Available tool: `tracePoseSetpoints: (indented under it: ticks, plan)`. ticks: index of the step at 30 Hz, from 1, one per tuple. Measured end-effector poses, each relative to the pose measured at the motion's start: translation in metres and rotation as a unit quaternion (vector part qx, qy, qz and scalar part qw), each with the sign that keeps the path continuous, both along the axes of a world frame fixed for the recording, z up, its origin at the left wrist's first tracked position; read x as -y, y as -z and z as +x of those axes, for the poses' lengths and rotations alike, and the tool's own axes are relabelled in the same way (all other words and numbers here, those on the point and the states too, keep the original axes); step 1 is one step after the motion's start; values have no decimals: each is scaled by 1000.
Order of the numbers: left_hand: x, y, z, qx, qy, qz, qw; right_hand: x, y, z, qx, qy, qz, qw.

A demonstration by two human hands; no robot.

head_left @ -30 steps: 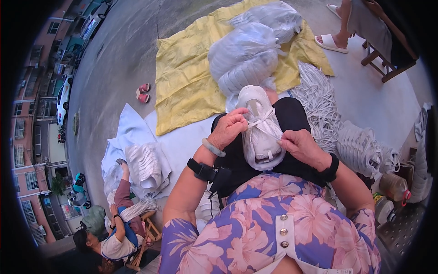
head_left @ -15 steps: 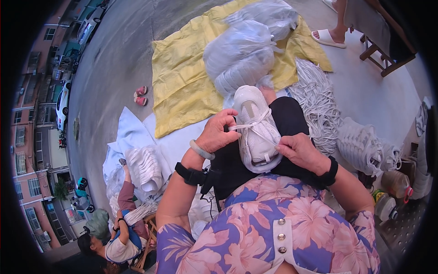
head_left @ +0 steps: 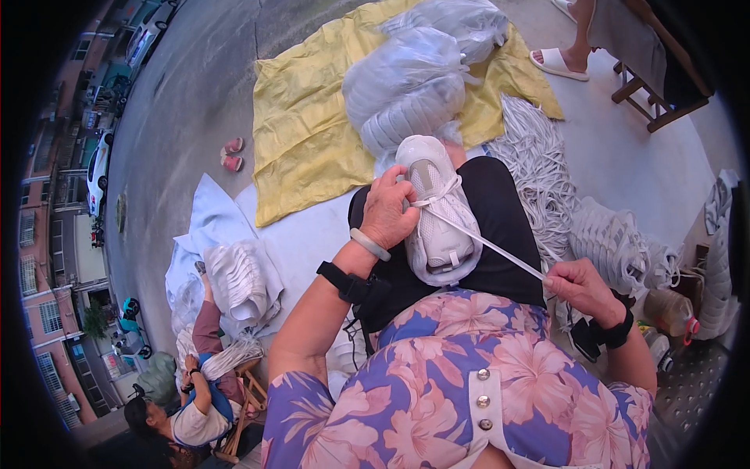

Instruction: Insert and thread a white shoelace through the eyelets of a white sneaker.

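A white mesh shoe (head_left: 444, 254) rests on my lap over black trousers, its toe pointing away from me. A flat white shoelace (head_left: 506, 252) runs from the crossing on its front out to the right in a straight, taut line. My right hand (head_left: 584, 289) pinches the far end of that lace, well off the shoe. Curled at the left side of the lacing, my left hand (head_left: 389, 207) has its fingers closed on the lace by the crossing. Its fingertips are partly hidden.
Wrapped bundles of white shoes (head_left: 410, 94) lie on a yellow sheet (head_left: 301, 141) ahead. A heap of white laces (head_left: 533, 152) and a row of white shoes (head_left: 609, 242) lie at right. Another person (head_left: 195, 414) sits at lower left; a wooden stool (head_left: 656, 105) stands far right.
My right hand has moved right and toward me, drawing the lace out long. My left hand has closed in against the lacing, from holding a loop out to the left.
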State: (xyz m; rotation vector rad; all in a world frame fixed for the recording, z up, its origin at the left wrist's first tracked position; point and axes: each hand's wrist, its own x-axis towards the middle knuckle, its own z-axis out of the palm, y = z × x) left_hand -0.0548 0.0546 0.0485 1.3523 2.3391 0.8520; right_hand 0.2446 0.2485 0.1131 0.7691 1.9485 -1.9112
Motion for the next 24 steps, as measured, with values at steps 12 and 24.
tracePoseSetpoints:
  ticks: [12,24]
  plan:
    - [11,21,7,88,-71,76,991,0,19,41,95,-21,-45,994]
    - [-7,13,9,-2,-155,28,987,2,25,-65,-34,-53,195,979]
